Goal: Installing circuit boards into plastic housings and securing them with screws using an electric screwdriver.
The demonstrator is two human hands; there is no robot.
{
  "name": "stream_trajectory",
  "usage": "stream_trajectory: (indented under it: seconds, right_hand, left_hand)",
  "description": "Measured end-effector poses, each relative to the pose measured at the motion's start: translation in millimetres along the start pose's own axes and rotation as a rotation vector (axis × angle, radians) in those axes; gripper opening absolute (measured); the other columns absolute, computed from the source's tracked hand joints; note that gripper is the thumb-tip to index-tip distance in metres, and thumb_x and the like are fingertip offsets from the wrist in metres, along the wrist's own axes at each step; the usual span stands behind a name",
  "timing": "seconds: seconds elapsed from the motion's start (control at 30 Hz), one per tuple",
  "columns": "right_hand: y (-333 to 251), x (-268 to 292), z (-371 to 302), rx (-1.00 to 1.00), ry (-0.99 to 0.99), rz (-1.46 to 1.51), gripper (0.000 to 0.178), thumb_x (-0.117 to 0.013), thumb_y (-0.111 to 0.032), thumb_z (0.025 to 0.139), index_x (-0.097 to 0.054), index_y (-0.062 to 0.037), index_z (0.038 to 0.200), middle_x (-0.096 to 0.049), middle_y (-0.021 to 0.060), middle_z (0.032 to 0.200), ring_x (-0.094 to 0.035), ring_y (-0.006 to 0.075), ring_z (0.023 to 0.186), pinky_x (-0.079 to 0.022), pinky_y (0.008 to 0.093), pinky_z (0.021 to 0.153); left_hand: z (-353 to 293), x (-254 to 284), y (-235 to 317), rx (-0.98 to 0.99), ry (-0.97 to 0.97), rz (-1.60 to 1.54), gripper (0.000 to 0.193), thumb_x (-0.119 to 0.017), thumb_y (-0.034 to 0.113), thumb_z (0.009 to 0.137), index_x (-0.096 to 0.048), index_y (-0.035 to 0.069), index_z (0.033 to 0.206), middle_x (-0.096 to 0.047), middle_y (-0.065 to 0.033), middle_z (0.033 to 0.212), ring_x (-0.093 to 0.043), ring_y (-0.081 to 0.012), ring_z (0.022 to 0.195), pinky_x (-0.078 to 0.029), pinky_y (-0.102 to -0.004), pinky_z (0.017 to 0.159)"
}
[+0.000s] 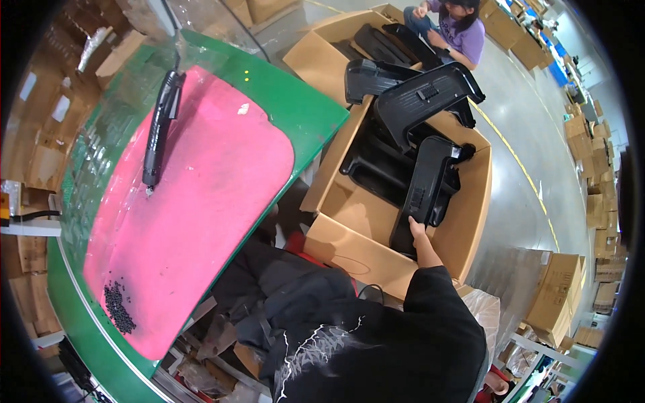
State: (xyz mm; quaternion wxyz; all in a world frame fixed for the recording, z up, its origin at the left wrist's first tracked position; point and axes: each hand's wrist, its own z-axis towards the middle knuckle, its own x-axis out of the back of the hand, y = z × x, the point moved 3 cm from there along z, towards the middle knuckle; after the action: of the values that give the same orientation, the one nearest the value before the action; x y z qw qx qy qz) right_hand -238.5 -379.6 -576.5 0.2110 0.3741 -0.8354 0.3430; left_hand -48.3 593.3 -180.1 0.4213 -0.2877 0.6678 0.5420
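My right hand grips the near end of a long black moulded plastic part. Its thumb lies on top and the other fingers are mostly hidden. This part sits tilted inside an open cardboard box. More black plastic parts lie deeper in the box, among them one with a rounded edge. Across the box's far rim rests a curved black part, overlapping another similar black part. My left hand is not in view.
To the left stands a green table with a pink mat. A black electric screwdriver hangs over the mat, and small black screws are heaped on it. A person in purple sits beyond another box.
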Motion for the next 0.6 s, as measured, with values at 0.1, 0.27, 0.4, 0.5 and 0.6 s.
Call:
stream_trajectory:
  seconds: [0.1,0.27,0.4,0.5,0.6]
  right_hand:
    - [-61,-14,-71,-0.083,0.241,-0.125,0.101,-0.068,-0.042,0.075,-0.005,-0.0078,0.147,-0.015,0.0175,0.151,-0.018,0.0337,0.139,-0.024,0.0463,0.109]
    - [-57,14,-59,-0.187,0.439,-0.300,0.102,-0.073,-0.052,0.068,-0.016,-0.0132,0.144,-0.018,0.0147,0.150,-0.018,0.0369,0.138,-0.023,0.0479,0.109]
    - [-57,7,-28,0.030,0.267,-0.508,0.100,-0.065,-0.068,0.067,-0.037,0.0029,0.132,-0.038,0.0240,0.137,-0.039,0.0378,0.127,-0.034,0.0462,0.103]
    - [-20,59,27,0.373,0.323,-0.238,0.073,-0.055,-0.057,0.082,-0.056,0.0071,0.118,-0.060,0.0245,0.113,-0.059,0.0365,0.104,-0.043,0.0404,0.095]
    - [-11,-3,-23,0.368,-0.121,0.117,0.050,-0.042,-0.038,0.095,-0.059,0.0065,0.109,-0.063,0.0215,0.108,-0.061,0.0307,0.098,-0.048,0.0412,0.086]
  left_hand:
    - [22,-4,28,-0.207,0.081,0.099,0.026,-0.051,0.036,0.084,-0.059,0.010,0.085,-0.063,-0.0074,0.082,-0.056,-0.0217,0.069,-0.048,-0.0337,0.068]
    - [-60,-33,-7,0.963,-0.716,0.068,0.036,-0.046,0.025,0.089,-0.057,0.004,0.116,-0.060,-0.0102,0.113,-0.057,-0.0252,0.089,-0.049,-0.0368,0.079]
    - [-14,-32,22,0.236,-0.332,0.678,0.056,-0.045,0.028,0.095,-0.029,0.000,0.141,-0.032,-0.0158,0.145,-0.035,-0.0242,0.130,-0.030,-0.0353,0.108]
    - [-59,-51,-59,0.318,-0.388,0.749,0.052,-0.040,0.025,0.097,-0.030,-0.002,0.141,-0.022,-0.0179,0.150,-0.021,-0.0301,0.138,-0.015,-0.0386,0.114]
    - [-81,-92,-38,0.179,-0.532,0.917,0.046,-0.048,0.026,0.094,-0.043,0.005,0.135,-0.052,-0.0115,0.120,-0.052,-0.0187,0.104,-0.044,-0.0292,0.086]
